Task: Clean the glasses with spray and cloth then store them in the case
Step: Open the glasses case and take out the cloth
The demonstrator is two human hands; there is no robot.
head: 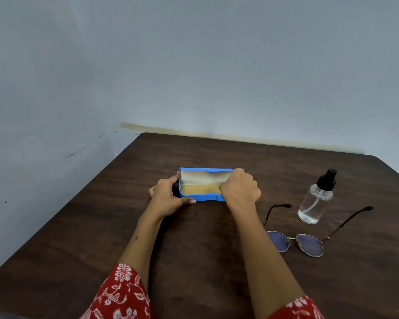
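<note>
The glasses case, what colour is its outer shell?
Bright blue; the glasses case shows best in the head view.

Dark wooden table (101,226), pale wall (194,65)

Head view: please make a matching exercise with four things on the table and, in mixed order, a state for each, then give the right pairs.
Things:
1. blue case
2. glasses
3. spray bottle
4. left hand

States:
A. stands upright, black nozzle on top
B. lies with both arms unfolded
C. grips the end of the case
D. lid open, lining visible

Pairs: 1-D, 2-B, 3-A, 4-C
</note>
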